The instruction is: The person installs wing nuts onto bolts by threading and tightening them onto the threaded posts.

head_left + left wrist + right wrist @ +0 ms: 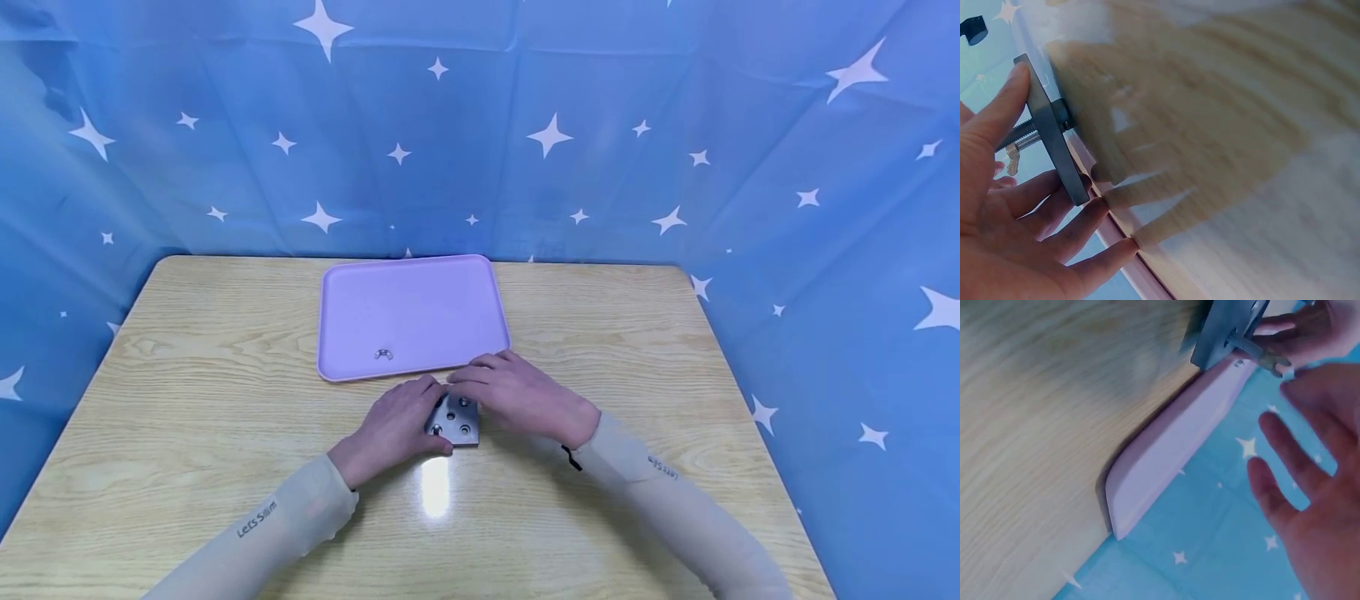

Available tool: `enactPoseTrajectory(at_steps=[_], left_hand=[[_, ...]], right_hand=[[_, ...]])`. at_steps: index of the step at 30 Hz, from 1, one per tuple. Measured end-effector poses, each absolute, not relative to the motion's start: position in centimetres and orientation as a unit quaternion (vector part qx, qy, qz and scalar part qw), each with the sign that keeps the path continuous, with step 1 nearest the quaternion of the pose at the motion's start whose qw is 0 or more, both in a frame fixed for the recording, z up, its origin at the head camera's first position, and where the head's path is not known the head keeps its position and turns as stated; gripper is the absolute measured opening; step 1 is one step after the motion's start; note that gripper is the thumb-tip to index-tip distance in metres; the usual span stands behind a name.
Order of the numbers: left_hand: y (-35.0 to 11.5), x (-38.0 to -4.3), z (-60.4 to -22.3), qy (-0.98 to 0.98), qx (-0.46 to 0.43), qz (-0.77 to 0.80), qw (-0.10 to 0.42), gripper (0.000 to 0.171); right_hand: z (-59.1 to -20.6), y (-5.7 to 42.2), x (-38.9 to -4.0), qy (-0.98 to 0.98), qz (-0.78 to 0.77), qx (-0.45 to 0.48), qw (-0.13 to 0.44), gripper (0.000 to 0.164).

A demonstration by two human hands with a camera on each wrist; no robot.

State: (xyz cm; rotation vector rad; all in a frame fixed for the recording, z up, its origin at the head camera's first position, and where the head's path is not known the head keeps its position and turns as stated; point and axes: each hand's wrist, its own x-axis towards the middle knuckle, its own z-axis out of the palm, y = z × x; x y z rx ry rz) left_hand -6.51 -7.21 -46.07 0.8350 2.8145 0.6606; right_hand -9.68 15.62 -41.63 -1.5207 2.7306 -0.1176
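Note:
A thick square metal plate [453, 423] with several holes stands just above the table, bolts passing through it. My left hand [396, 422] grips it by opposite edges, thumb on the near side and fingers on the far side. Edge-on in the left wrist view, the plate [1054, 137] has a bolt head beneath and threaded shanks above. One shank carries a small wing nut [1013, 160]. My right hand [525, 398] is over the plate's right side. In the right wrist view its fingertips meet the wing nut [1274, 365] at a bolt's end; the thumb is hidden.
A shallow purple tray [420, 308] lies on the wooden table [225, 333] just beyond the hands. Near its front edge sits a loose wing nut [383, 354]. A blue star-patterned cloth [480, 167] hangs behind and beside the table.

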Motion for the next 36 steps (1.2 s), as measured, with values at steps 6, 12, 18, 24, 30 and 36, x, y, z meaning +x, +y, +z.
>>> enactPoseTrajectory(at_steps=[6,12,18,24,30,36], left_hand=[[-7.2,-6.5,-46.0,0.933,0.274,0.222,0.07,0.083],[-7.1,-6.5,-45.9,0.933,0.272,0.224,0.077,0.081],[-7.0,-6.5,-45.9,0.933,0.27,0.223,0.082,0.082],[-6.9,-6.5,-46.0,0.934,0.269,0.224,0.075,0.083],[-6.9,-6.5,-46.0,0.934,0.27,0.221,0.074,0.083],[-7.2,-6.6,-46.0,0.935,0.269,0.217,0.08,0.084]], right_hand=[[-41.2,16.1,-10.1,0.845,-0.012,-0.534,0.015,0.04],[-41.9,15.9,-10.2,0.85,-0.004,-0.525,-0.028,0.024],[-42.9,15.5,-10.2,0.864,-0.012,-0.499,-0.06,0.013],[-43.7,14.9,-9.7,0.892,-0.036,-0.445,-0.075,0.018],[-43.4,14.7,-9.3,0.911,-0.049,-0.407,-0.044,0.029],[-41.9,15.9,-9.7,0.88,-0.053,-0.472,0.006,0.038]])
